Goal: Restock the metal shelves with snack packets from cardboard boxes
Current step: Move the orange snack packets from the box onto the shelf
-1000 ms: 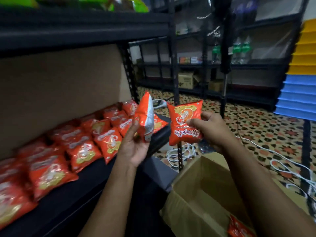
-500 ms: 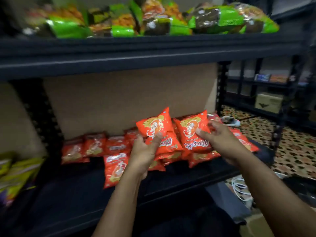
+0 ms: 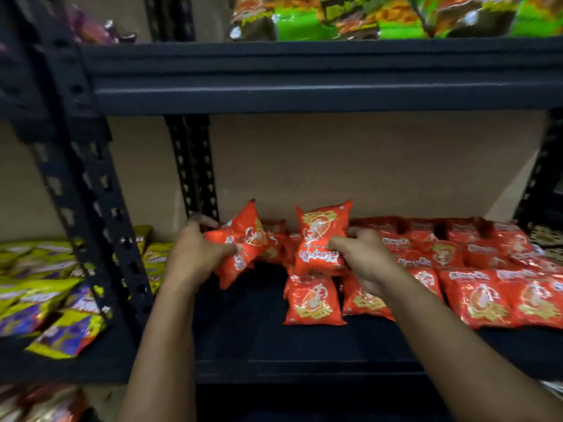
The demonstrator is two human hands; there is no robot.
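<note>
Orange foil packets fill the right of the dark shelf (image 3: 243, 339) in rows (image 3: 475, 269), lying flat and overlapping. The left hand (image 3: 195, 257) grips one packet (image 3: 243, 242) by its lower edge, thumb on the front and fingers curled behind, tilted near the upright (image 3: 195, 166). The right hand (image 3: 365, 257) pinches another packet (image 3: 320, 236) at its side, fingers closed on the foil, holding it upright above the bare left part of the shelf. Both packets look puffed with air, so I judge them light, soft and crushable, with slick foil that could slide from a loose hold. A gentle hold at a sealed edge or corner should serve best, not a squeeze on the middle. Yellow bags (image 3: 45, 300) fill the next bay; green ones (image 3: 365, 19) sit above.
</note>
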